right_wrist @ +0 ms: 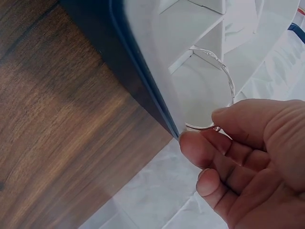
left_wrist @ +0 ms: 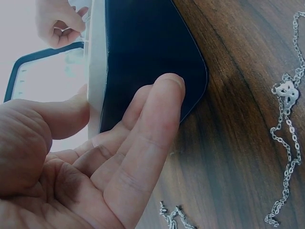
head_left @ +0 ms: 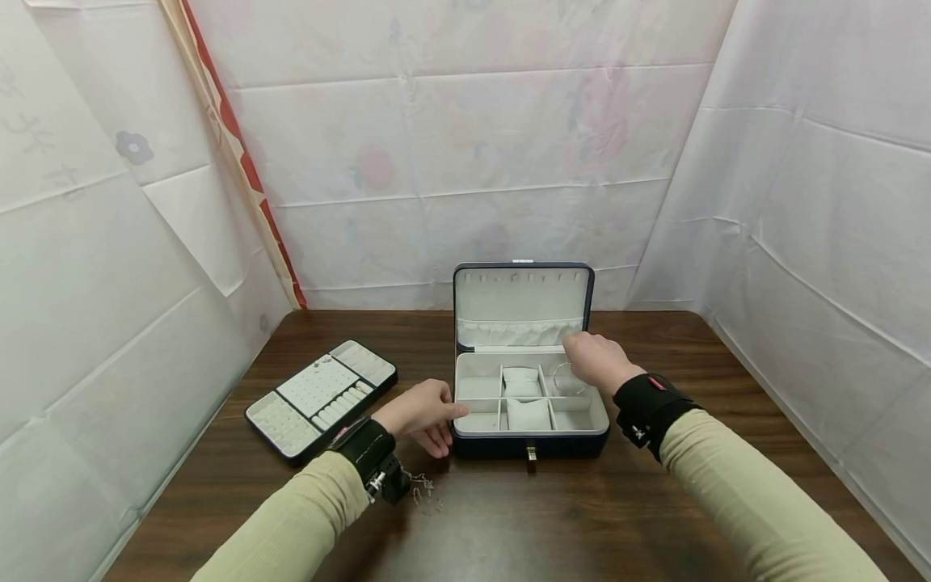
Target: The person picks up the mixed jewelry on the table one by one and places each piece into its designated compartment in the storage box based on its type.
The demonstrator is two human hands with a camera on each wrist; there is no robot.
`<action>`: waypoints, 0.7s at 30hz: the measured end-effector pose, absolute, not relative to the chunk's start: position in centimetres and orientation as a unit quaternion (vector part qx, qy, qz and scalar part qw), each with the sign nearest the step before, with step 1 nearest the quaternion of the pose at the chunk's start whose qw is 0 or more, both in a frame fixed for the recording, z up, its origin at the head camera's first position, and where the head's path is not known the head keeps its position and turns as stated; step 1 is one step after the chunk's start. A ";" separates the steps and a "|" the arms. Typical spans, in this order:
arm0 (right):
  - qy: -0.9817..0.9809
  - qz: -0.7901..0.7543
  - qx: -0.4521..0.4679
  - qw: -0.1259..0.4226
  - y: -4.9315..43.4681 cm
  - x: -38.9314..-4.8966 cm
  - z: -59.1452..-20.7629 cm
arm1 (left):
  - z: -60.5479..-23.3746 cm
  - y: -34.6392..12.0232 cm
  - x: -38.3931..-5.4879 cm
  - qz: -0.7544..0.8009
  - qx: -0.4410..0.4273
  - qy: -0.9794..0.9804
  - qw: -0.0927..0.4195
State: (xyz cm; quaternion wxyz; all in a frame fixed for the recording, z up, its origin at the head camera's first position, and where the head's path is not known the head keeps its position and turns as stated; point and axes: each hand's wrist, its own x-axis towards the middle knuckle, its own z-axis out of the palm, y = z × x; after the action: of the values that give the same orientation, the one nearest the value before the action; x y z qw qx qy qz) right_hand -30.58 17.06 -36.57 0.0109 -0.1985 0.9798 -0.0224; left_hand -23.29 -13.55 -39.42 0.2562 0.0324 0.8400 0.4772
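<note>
A dark blue jewelry box (head_left: 487, 447) stands with its lid up, showing white compartments and two small cushions in the middle column. My left hand (head_left: 425, 412) holds its left wall, thumb at the rim and fingers along the outside. Over the right-hand compartments, my right hand (head_left: 602, 361) pinches a thin silver bangle (right_wrist: 231, 81) between thumb and fingers. The bangle hangs partly inside the box, near the right wall. A silver chain necklace (left_wrist: 287, 93) lies on the table close to my left wrist, with part of another chain (left_wrist: 174, 217) near it.
On the left lies a jewelry tray (head_left: 393, 378) with ring rolls, a dotted pad and small sections; a small silvery piece sits on it. Underneath is a dark wooden table (head_left: 531, 533). White sheets (head_left: 822, 283) hang at the back and both sides.
</note>
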 end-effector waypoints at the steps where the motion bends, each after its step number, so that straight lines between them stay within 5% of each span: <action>1: 0.980 -0.021 -0.199 0.014 17.0 -30.5 -36.5 | -39.4 -13.5 -23.3 0.477 0.032 0.840 0.256; 21: 0.973 0.018 -0.217 0.070 16.6 -30.3 -36.4 | -39.4 -13.5 -23.3 0.477 0.030 0.840 0.256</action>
State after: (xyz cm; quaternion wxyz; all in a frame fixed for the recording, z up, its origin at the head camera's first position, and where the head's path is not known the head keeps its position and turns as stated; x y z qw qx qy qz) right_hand -30.34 16.63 -36.45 0.0705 -0.2171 0.9734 0.0181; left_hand -23.27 -13.51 -39.39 0.2560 0.0305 0.8402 0.4770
